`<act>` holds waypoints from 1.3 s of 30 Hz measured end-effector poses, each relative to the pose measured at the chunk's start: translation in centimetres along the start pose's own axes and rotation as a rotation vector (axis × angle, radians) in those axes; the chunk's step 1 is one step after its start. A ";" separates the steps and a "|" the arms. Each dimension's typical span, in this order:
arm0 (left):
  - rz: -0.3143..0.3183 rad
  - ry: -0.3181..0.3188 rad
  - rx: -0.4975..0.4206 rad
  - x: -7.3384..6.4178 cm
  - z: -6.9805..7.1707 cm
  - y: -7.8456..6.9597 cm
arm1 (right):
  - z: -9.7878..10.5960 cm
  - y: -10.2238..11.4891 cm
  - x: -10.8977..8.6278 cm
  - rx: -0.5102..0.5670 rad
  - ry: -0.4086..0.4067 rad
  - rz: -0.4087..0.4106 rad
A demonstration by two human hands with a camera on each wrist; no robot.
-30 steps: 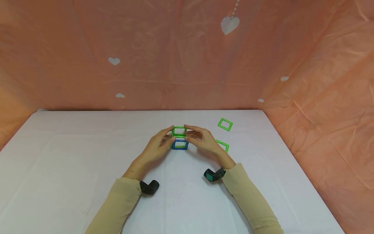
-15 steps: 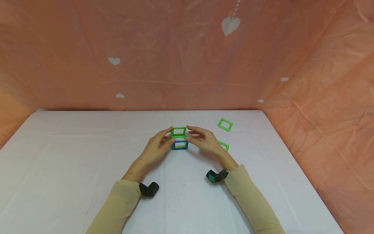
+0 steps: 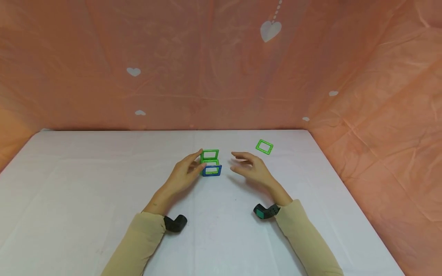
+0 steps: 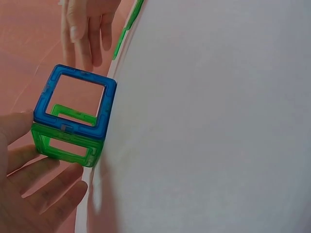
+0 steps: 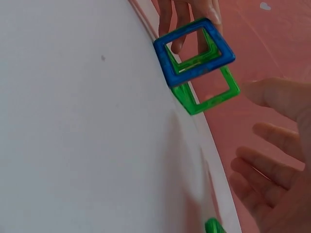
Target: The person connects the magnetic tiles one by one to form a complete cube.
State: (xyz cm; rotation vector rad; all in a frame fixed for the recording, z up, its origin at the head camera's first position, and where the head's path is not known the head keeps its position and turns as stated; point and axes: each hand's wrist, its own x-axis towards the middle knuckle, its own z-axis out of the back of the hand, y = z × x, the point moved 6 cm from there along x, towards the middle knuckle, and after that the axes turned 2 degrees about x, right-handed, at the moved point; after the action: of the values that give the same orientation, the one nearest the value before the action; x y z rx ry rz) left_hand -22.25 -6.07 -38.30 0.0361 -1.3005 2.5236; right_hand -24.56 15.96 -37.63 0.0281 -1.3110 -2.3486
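A blue square magnetic tile [image 3: 212, 175] stands at the front of a small box of magnetic tiles in the head view. Green magnetic tiles [image 4: 60, 151] form its other sides, and its right side has no tile. My left hand [image 3: 181, 175] holds the box from the left, thumb at the blue tile's edge and forefinger at the back green tile. To the right, my right hand [image 3: 253, 170] is apart from the box, fingers spread with nothing between them, as the right wrist view also shows.
One loose green square tile [image 3: 262, 151] lies farther back on the white table [image 3: 86, 191], to the right. Another green piece [image 5: 214, 226] shows at the bottom of the right wrist view. Orange cloth [image 3: 165, 80] with heart prints hangs behind the table.
My right hand has come off the box and moved right, now covering the nearer loose green tile in the head view. The left hand stays at the box.
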 end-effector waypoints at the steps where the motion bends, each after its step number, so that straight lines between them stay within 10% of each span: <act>1: 0.001 0.000 0.001 0.0 0.0 0.0 | 0.2 -0.1 -0.2 -0.009 -0.003 -0.002; 39: 0.010 -0.002 -0.013 0.1 -0.3 0.2 | 3.7 -3.1 -4.1 -0.266 -0.025 -0.076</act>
State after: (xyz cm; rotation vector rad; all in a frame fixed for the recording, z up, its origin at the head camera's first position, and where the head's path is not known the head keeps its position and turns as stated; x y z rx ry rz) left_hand -22.32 -5.90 -38.63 0.0288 -1.3210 2.5242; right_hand -22.86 21.94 -38.94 -0.0341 -1.0147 -2.5768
